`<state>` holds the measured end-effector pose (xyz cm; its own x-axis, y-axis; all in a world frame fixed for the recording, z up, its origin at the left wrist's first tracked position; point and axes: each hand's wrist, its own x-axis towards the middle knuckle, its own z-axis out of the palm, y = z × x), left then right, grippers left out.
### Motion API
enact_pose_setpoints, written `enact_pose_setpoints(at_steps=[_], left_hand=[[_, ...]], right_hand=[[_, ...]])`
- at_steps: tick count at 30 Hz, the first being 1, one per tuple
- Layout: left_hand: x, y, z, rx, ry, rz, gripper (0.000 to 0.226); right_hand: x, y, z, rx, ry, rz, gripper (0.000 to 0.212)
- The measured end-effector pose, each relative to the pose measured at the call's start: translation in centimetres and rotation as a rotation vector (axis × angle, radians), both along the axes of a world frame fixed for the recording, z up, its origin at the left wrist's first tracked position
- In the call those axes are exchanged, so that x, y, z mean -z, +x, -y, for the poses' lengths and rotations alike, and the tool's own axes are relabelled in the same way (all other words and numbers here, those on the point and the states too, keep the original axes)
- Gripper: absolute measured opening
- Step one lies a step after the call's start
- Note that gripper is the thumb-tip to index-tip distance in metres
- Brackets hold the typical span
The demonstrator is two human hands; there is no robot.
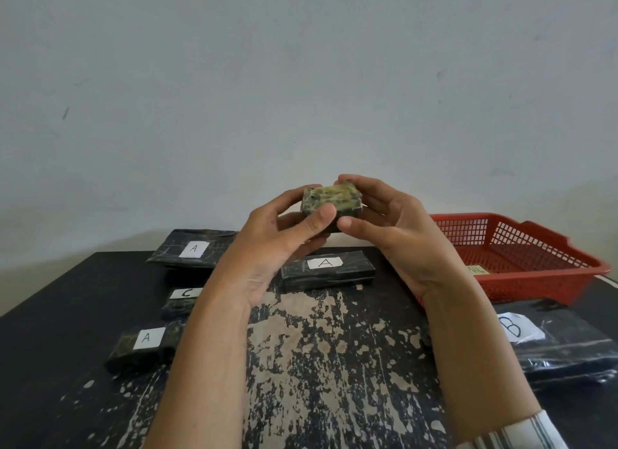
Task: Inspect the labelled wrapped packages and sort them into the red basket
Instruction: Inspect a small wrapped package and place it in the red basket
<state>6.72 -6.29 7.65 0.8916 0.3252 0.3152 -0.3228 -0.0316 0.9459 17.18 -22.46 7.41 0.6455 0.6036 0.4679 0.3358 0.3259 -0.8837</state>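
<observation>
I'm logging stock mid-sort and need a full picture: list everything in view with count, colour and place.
held package: 1, greenish mottled, raised above table, label unseen
A-labelled packages: 3, dark, back left, centre, near left
C-labelled package: 1, dark, left, partly behind forearm
B-labelled package: 1, dark, near right
red basket: 1, red, far right
table: 1, black with worn pale patches
wall: 1, grey-white, behind
left hand: 1, grips held package
right hand: 1, grips held package
</observation>
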Motion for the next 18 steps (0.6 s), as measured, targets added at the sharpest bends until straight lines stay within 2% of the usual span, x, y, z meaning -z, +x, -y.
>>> enact_pose_setpoints(at_steps=[2,5,10,12,15,18], left_hand=[[-0.16,-0.02,0.26,-0.011,-0.036,0.002,0.055],[-0.08,0.13,0.39,-0.06,-0.051,0.019,0.037],[-0.01,0.3,0.31,-0.143,0.045,0.085,0.042],[0.01,0.35,0.37,-0.16,0.08,0.094,0.044],[0.16,0.47,0.42,-0.166,0.112,0.101,0.045],[0.22,0.62,0.45,-0.157,0.106,0.098,0.046]], right_hand=[[0.03,-0.02,-0.11,-0.011,0.001,0.013,0.056],[0.02,-0.02,-0.23,0.004,-0.031,0.038,0.061],[-0.14,-0.21,-0.39,0.014,-0.08,-0.036,0.079],[-0.2,-0.45,-0.66,0.044,-0.055,-0.091,0.07],[-0.18,-0.69,-0.9,0.07,-0.041,-0.119,0.042],[-0.25,-0.59,-0.74,0.084,-0.021,-0.15,0.034]])
